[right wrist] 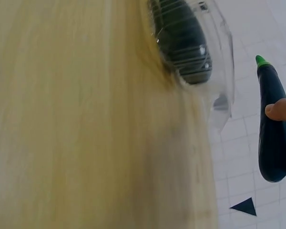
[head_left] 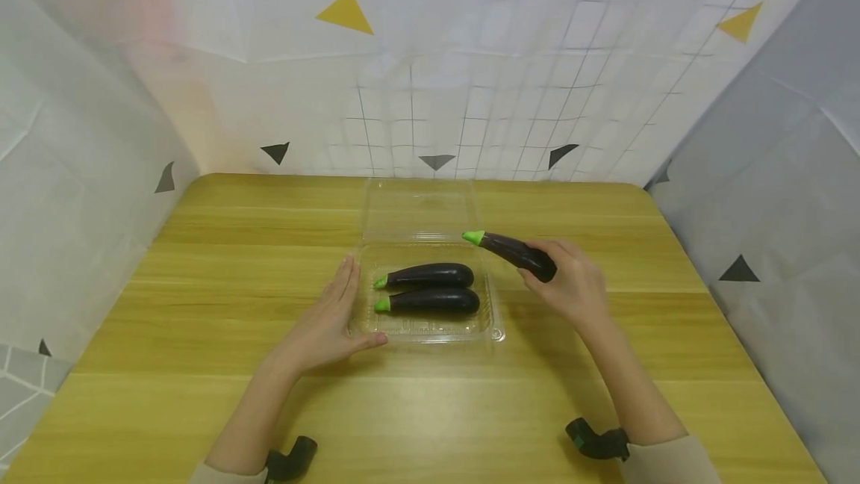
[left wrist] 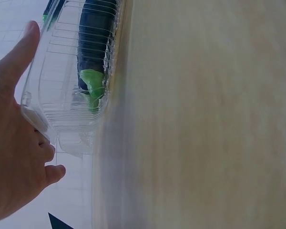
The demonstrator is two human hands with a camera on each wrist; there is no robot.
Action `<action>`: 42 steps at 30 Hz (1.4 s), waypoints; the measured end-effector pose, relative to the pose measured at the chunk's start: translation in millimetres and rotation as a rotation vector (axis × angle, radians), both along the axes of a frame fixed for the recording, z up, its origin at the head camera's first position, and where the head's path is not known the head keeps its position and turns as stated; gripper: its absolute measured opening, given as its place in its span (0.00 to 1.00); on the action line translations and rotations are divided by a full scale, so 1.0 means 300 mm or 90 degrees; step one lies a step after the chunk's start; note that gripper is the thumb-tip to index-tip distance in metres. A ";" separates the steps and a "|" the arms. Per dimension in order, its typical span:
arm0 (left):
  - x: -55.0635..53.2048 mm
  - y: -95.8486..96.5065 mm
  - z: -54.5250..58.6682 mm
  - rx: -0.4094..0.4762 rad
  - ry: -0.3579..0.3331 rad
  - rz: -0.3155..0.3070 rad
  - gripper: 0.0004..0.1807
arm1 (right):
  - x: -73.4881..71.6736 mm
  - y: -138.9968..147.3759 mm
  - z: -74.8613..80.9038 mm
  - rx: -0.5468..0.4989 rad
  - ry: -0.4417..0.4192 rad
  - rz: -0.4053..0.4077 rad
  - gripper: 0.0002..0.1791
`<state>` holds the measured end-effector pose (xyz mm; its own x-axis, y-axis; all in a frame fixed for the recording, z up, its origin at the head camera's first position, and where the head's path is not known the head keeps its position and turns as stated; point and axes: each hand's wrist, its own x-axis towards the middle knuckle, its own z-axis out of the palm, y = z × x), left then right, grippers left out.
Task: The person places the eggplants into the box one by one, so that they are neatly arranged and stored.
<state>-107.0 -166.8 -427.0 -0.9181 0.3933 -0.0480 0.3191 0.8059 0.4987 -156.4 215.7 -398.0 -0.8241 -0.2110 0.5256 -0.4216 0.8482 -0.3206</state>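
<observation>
A clear plastic clamshell box (head_left: 419, 332) sits on the table with its lid (head_left: 419, 208) folded back. Inside it two dark eggplants, the rear eggplant (head_left: 433, 275) and the front eggplant (head_left: 435, 301), lie side by side, green stems toward the left. My left hand (head_left: 325, 323) rests against the box's left side, fingers stretched along the edge and thumb at the front rim. Above the right of the box, a third eggplant (head_left: 507, 249) is in my right hand (head_left: 571, 282), gripped near its thick end with the stem pointing left. In the right wrist view the thumb (right wrist: 281, 110) presses on its side.
The wooden table (head_left: 235, 245) runs back to a pale patterned sheet (head_left: 430, 95), with more sheets at both sides. Dark curved straps or mounts, a left one (head_left: 292, 458) and a right one (head_left: 596, 441), are worn at the wrists.
</observation>
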 end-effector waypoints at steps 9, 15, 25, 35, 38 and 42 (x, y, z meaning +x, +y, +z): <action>0.000 0.001 0.001 0.004 0.003 -0.003 0.65 | 0.007 -0.063 0.045 -0.025 0.059 0.060 0.24; 0.000 0.001 0.002 0.007 -0.003 -0.002 0.65 | 0.021 -0.112 0.052 -0.033 0.084 0.116 0.25; 0.001 0.001 0.002 0.001 0.005 0.001 0.65 | 0.053 -0.190 0.048 -0.017 0.088 0.186 0.26; 0.003 0.001 0.001 -0.001 0.019 0.002 0.65 | 0.067 -0.233 0.049 -0.024 0.100 0.224 0.26; 0.003 0.002 -0.001 0.001 0.024 0.001 0.65 | 0.071 -0.247 0.046 -0.025 0.099 0.242 0.26; 0.002 0.003 -0.003 -0.002 0.038 0.001 0.65 | 0.079 -0.266 0.038 -0.009 0.095 0.266 0.25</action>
